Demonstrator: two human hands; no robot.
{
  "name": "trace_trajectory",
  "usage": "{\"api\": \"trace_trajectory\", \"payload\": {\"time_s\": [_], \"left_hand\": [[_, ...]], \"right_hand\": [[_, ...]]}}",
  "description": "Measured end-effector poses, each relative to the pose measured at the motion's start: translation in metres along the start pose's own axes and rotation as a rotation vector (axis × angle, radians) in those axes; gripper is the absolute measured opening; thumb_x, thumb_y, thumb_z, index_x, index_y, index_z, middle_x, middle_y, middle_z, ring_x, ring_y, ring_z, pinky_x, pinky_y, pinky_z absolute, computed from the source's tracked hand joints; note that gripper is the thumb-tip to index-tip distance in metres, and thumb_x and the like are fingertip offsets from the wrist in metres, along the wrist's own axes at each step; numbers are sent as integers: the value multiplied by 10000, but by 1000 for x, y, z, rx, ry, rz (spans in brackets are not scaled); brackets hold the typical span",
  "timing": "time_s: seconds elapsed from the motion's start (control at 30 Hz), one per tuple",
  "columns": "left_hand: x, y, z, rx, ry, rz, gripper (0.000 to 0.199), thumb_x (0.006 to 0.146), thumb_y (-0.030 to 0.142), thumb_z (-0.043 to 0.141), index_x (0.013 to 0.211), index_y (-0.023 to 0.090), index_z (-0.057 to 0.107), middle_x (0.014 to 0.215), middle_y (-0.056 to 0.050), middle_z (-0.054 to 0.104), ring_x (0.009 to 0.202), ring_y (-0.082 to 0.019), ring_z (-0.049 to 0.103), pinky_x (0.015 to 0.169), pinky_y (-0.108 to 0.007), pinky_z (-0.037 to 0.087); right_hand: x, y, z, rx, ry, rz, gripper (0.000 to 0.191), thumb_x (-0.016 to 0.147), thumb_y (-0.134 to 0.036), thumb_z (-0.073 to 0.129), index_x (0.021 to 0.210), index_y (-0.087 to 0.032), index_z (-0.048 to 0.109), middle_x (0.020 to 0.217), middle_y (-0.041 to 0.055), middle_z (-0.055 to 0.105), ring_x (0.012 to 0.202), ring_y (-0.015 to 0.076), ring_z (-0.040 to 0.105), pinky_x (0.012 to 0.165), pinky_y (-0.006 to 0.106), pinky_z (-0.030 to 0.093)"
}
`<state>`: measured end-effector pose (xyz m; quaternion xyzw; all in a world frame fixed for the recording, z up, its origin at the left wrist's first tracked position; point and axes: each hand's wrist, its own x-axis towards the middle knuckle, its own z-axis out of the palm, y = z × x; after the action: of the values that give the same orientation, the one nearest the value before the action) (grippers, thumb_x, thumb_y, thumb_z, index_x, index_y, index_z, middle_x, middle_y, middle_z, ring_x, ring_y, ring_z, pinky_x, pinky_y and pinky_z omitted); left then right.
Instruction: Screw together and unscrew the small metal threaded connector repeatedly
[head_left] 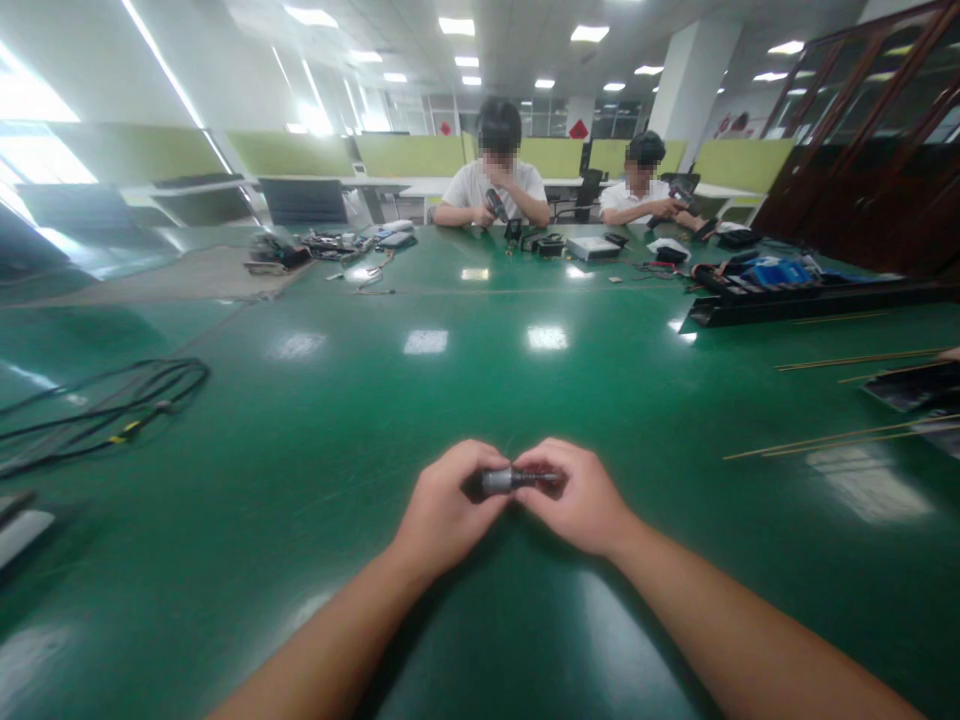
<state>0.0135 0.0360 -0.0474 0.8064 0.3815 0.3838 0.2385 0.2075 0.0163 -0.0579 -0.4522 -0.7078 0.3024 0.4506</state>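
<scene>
Both hands hold a small grey-and-black cylindrical part [498,482] just above the green table [360,420]. It lies sideways, with a smooth grey body at the left and a dark, narrower ribbed neck at the right. My left hand [450,500] is closed around the grey end, thumb and fingers pressed to it. At the neck, my right hand [577,498] pinches with its fingertips, and a reddish-brown bit shows between them. The exact kind of part is too blurred to tell. Both forearms reach in from the bottom edge.
Black cables [150,410] lie at the left. Thin rods [825,437] stretch in from the right, near a black rail [750,306] with blue parts [780,270]. Across the table sit two people, one with a power drill [496,205]. Electronic parts [337,243] lie at the far left.
</scene>
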Motion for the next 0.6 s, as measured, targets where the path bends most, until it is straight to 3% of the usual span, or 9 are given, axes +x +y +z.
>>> {"api": "trace_trajectory", "payload": {"time_s": [0.6], "left_hand": [[1,0,1,47,9,27,123,779,203,714,894,200,673,909,-40,700,838,-179,657,764,-282,515]], "right_hand": [[1,2,0,-9,-11,66,78,741,-149,713,801,-192,737,801,32,728,730,170,670,651,253,509]]}}
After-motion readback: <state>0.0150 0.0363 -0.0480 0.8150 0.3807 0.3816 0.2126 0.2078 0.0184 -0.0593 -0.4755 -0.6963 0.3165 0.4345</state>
